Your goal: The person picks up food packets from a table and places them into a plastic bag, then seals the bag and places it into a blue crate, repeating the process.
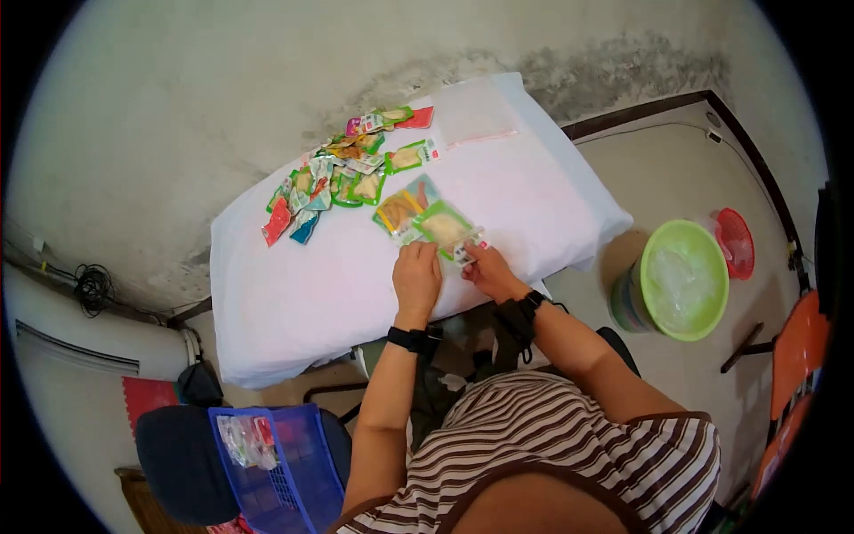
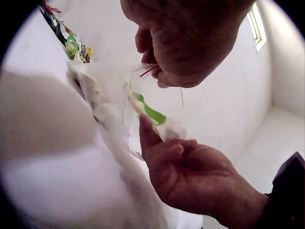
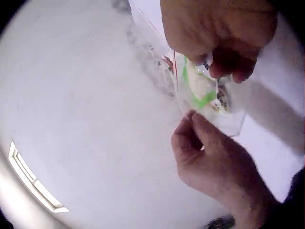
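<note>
My left hand pinches the edge of a clear zip bag with a red strip along its mouth. My right hand grips the near end of a green-edged food packet, which has pale contents behind a clear window. In the right wrist view this packet overlaps the bag between the two hands. Beside it, in the head view, a yellow-striped packet lies over the white cloth. In the left wrist view the left hand is above and the right hand below, with the bag between them.
A heap of packets covers the far left of the white-clothed table. Another clear bag lies at the far edge. To the right stand a green bucket and a red basket; a blue crate sits at lower left.
</note>
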`<state>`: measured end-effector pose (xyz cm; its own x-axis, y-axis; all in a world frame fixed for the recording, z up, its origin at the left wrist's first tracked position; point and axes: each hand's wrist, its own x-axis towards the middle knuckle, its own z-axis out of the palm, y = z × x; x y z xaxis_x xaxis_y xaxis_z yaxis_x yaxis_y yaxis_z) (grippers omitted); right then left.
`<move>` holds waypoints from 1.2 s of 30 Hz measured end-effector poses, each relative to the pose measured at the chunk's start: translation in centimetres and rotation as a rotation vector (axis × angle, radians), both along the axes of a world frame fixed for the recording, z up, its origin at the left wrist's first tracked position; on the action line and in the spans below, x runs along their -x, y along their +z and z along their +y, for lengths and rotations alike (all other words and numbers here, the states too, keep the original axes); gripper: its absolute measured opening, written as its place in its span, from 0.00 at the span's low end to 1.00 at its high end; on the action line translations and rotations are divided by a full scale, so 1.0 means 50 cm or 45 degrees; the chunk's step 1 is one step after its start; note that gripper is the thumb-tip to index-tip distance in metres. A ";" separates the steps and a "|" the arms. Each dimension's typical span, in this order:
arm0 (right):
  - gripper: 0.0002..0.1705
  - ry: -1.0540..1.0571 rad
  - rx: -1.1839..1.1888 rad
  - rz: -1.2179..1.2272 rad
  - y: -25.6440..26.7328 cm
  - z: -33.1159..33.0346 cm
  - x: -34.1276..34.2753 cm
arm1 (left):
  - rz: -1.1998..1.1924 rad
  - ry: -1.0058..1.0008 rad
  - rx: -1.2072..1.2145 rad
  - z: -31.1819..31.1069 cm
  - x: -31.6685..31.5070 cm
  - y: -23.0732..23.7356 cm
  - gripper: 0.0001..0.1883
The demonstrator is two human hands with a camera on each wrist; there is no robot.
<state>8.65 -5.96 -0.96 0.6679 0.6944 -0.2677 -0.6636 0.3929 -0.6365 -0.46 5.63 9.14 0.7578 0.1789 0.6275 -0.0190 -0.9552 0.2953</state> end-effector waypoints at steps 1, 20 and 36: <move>0.11 -0.008 -0.052 -0.004 0.011 0.019 -0.006 | -0.001 0.001 0.000 0.000 0.000 0.000 0.05; 0.23 0.082 1.014 -1.685 0.066 0.057 0.015 | -0.044 -0.021 0.181 -0.005 0.005 -0.009 0.06; 0.15 -0.131 0.259 -0.276 0.068 -0.003 0.027 | 0.039 -0.081 0.130 0.005 0.057 -0.040 0.18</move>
<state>7.33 -6.10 2.43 0.7886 0.5671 -0.2377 -0.4672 0.3012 -0.8313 -3.29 5.89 7.13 0.7883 0.1918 0.5846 -0.0680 -0.9171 0.3927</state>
